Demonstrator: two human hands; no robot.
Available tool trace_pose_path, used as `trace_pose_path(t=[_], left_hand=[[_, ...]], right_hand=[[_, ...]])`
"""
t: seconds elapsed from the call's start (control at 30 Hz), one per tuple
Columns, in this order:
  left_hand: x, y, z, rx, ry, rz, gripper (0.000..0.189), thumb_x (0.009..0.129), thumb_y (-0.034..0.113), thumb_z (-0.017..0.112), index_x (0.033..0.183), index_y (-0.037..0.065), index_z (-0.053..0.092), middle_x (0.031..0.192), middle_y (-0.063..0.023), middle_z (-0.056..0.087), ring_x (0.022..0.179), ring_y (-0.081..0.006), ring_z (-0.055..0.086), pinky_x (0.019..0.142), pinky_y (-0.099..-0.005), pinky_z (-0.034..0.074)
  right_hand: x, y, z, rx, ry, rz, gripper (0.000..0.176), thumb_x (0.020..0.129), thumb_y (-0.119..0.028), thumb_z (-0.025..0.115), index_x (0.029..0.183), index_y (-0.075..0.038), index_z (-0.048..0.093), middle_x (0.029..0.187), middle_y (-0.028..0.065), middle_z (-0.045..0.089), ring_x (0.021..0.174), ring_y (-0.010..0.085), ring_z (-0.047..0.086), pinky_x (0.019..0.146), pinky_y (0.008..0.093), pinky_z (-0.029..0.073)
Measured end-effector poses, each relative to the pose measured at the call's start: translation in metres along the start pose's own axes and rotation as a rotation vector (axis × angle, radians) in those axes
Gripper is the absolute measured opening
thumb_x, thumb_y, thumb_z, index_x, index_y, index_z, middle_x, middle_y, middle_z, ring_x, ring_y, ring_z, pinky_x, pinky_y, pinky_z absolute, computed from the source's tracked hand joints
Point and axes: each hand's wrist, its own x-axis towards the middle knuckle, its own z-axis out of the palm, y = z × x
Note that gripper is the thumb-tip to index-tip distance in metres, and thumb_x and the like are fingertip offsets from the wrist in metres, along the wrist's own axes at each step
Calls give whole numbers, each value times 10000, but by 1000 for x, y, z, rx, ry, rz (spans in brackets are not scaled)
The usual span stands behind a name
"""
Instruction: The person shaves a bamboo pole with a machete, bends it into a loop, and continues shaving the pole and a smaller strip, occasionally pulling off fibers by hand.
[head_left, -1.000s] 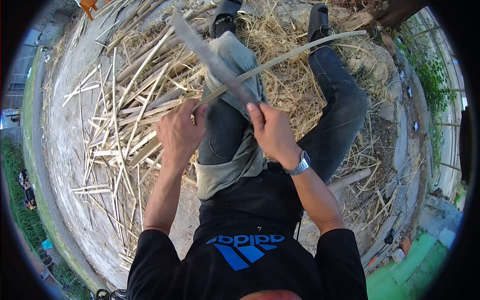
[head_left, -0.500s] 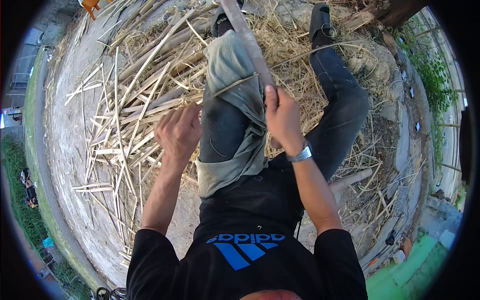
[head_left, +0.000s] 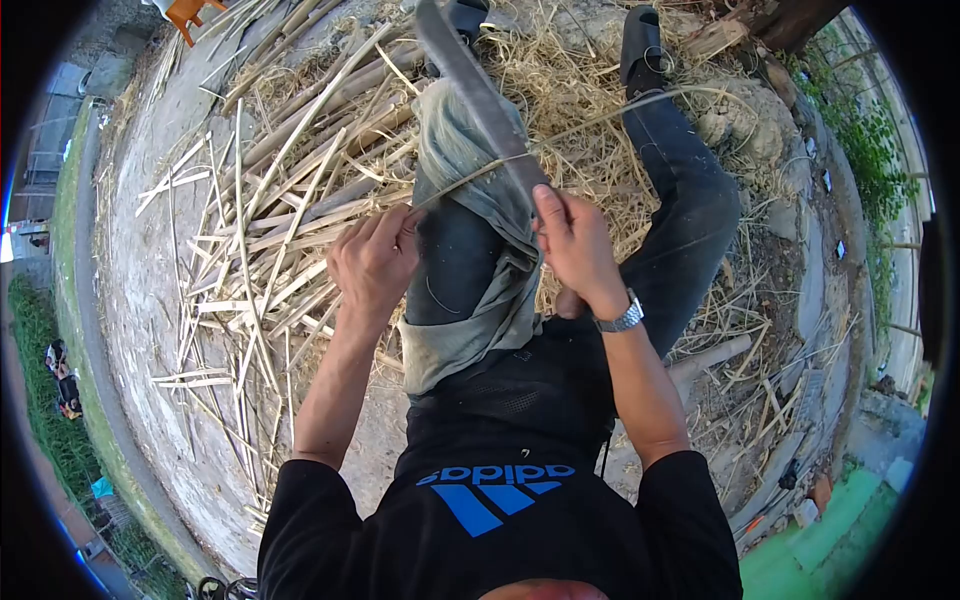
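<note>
My left hand (head_left: 375, 258) is closed, pinching the near end of a thin bamboo strip (head_left: 462, 182) above my thigh. The strip runs up to the right, crosses the knife's blade and extends over the straw. In my right hand (head_left: 578, 252) is a long, wide-bladed knife (head_left: 478, 100); its rounded handle end shows below the palm. The blade points away and to the left, with the strip against it close to the handle. Under both lies a greyish cloth (head_left: 450, 352) draped over my left leg.
Split bamboo strips (head_left: 245, 230) and poles are heaped on the ground to the left. Straw-like shavings (head_left: 590, 150) lie between and beyond my legs. A cut bamboo pole (head_left: 710, 355) rests at right. An orange chair (head_left: 185, 15) stands at the far left.
My left hand has moved a little to the right, nearer the knife. My right hand has shifted slightly right and down, and the blade leans further left.
</note>
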Motion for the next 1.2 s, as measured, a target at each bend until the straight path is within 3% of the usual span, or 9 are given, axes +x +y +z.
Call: trace_pose_path(t=[0.1, 0.23, 0.37, 0.5, 0.7, 0.77, 0.93, 1.07, 1.2], left_hand=[[-4, 9, 1, 39, -11, -48, 102, 847, 171, 795, 892, 98, 740, 749, -60, 733, 640, -253, 705, 575, -352, 529], [8, 20, 10, -3, 1, -65, 79, 858, 192, 797, 891, 122, 777, 762, -80, 747, 598, -271, 700, 529, -358, 507], [2, 8, 9, 0, -25, -80, 107, 869, 204, 788, 920, 111, 769, 782, -90, 751, 617, -276, 706, 542, -365, 511], [10, 18, 10, 7, -6, -52, 164, 888, 262, 783, 921, 108, 737, 739, -96, 731, 634, -307, 709, 566, -393, 532], [2, -5, -15, -25, -217, -163, 214, 918, 334, 755, 949, 124, 730, 708, -93, 708, 594, -332, 683, 515, -437, 500], [6, 7, -17, 26, -230, -154, 215, 923, 327, 748, 942, 114, 723, 726, -93, 707, 608, -340, 683, 524, -441, 503], [25, 30, -11, -41, -200, -210, 210, 898, 286, 774, 1002, 106, 747, 789, -131, 742, 690, -322, 725, 605, -402, 534], [30, 22, -21, -258, -298, -367, 297, 877, 323, 784, 1073, 105, 738, 871, -113, 749, 796, -331, 731, 714, -435, 540], [38, 22, -18, -246, -301, -308, 311, 877, 277, 803, 1089, 56, 755, 990, -129, 762, 851, -287, 742, 721, -374, 551]], right_hand=[[5, 6, -6, 171, 61, 186, 521, 1081, -431, 522, 795, -11, 637, 574, 38, 569, 496, 134, 554, 500, 326, 444], [-18, -2, 27, -118, -103, -103, 541, 1085, -446, 503, 798, -7, 635, 590, 64, 592, 514, 177, 583, 511, 353, 453], [3, -1, 7, -17, 42, 87, 521, 1080, -426, 518, 815, 6, 641, 616, 116, 617, 554, 258, 617, 553, 393, 473], [-17, -4, 24, -153, -68, -140, 495, 1079, -401, 524, 861, 23, 656, 640, 157, 627, 584, 328, 630, 583, 422, 486], [20, 2, -28, -190, 177, -122, 498, 1086, -397, 516, 832, 11, 648, 600, 102, 605, 529, 230, 603, 532, 386, 467], [31, 2, -45, -65, 204, 117, 516, 1088, -412, 504, 804, -2, 638, 582, 68, 582, 512, 172, 586, 510, 359, 457], [-19, -16, 10, -43, -200, 45, 472, 1065, -397, 567, 857, 19, 650, 652, 74, 637, 551, 148, 613, 551, 320, 490], [-16, -10, 16, 57, -99, 73, 446, 1076, -365, 562, 884, 29, 644, 631, 44, 603, 539, 126, 579, 534, 319, 475], [-6, 2, 0, 93, 42, 140, 449, 1074, -365, 566, 872, 28, 641, 610, 39, 582, 533, 125, 565, 529, 318, 458]])
